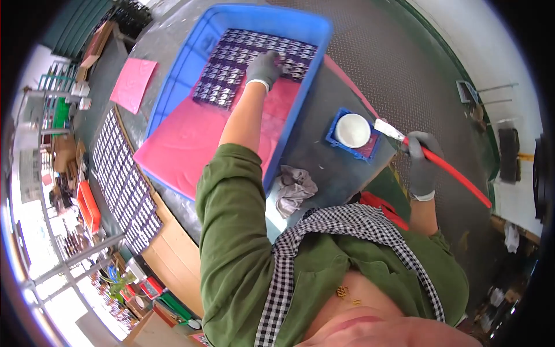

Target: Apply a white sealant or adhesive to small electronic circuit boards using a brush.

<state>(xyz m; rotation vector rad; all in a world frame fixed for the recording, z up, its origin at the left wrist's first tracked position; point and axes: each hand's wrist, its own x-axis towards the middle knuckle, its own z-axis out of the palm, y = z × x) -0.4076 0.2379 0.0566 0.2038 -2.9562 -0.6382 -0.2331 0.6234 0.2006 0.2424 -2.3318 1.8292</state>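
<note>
My left hand (pixel 264 68), in a grey glove, reaches into a blue plastic bin (pixel 321 58). Its fingers touch or hover over rows of small metallic parts on dark sheets (pixel 219 73); whether they pinch a part is hidden. Pink sheets (pixel 186 143) lie beneath and beside these rows. My gloved right hand (pixel 422 160) grips a long red handle with a flat, whitish end (pixel 389 130), probably a brush. That end is near a round white container (pixel 353 130), which sits in a small blue plastic basket (pixel 363 157).
A crumpled grey cloth (pixel 296 188) lies by the bin on the dark table (pixel 338 173). Left of the bin are a loose pink sheet (pixel 133 84) and a long array of similar parts (pixel 123 182) on brown board (pixel 173 251). Metal tread flooring (pixel 373 47) lies beyond the table's right edge.
</note>
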